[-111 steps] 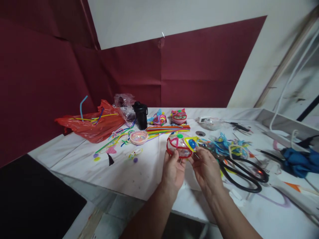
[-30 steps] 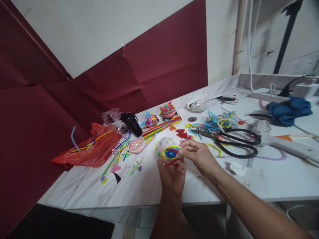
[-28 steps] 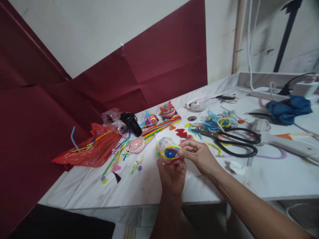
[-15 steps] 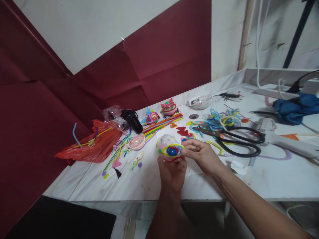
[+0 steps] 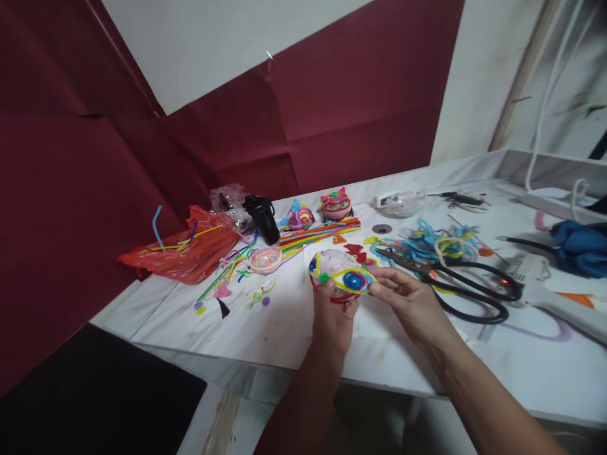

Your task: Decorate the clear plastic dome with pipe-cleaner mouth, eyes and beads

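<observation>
A round, clear-looking craft ball (image 5: 334,264) is held up above the front of the table. Blue eye shapes outlined in yellow, a green dot between them and red trim cover its near side. My left hand (image 5: 329,316) grips it from below, the thumb near the green dot. At its right edge, my right hand (image 5: 403,300) pinches the corner of the yellow eye outline between thumb and fingers. Big black-handled scissors (image 5: 467,284) lie beside my right hand, beneath them a heap of blue and yellow fuzzy stems (image 5: 427,240).
Two decorated balls, one pink-eared (image 5: 336,205), stand at the back. Coloured fuzzy stems (image 5: 317,232) lie before them. To the left are a red plastic bag (image 5: 183,253), a black object (image 5: 263,218) and a pink-rimmed clear dome (image 5: 265,259). A white glue gun (image 5: 564,306) lies right.
The ball has turned in my hands, so a second blue eye shows at its left. The camera view has tilted, and my right hand keeps its pinch at the ball's edge.
</observation>
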Tool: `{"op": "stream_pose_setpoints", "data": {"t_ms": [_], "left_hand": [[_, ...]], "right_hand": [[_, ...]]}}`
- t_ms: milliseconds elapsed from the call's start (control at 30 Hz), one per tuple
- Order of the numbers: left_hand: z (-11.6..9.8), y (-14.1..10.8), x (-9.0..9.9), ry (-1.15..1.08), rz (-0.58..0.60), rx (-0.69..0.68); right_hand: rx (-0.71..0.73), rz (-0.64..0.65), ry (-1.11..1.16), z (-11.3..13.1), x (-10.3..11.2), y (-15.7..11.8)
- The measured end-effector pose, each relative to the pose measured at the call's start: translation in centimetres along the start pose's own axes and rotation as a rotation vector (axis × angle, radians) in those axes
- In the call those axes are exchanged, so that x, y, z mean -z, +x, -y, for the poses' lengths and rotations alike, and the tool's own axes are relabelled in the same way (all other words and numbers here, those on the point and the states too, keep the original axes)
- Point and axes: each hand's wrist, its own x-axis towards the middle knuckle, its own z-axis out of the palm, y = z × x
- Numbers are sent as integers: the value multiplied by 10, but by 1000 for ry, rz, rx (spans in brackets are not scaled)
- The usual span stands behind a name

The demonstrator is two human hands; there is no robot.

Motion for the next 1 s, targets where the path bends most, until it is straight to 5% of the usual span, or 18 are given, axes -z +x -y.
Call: {"op": "stream_pose_setpoints", "data": {"t_ms": [300,500,700,1000], "left_hand": [[6,6,0,212,-71,-196],[-1,16,-1,254,-107,-226],[-16,20,-13,292,-43,-272],[-44,44,-24,305,186,-341]], "right_hand": [[81,-222,-301,31,22,-13],[205,-372,-822,54,79,-14],[405,-258,-1350,64,132,-14],[243,-185,-1598,92,158,-17]]}}
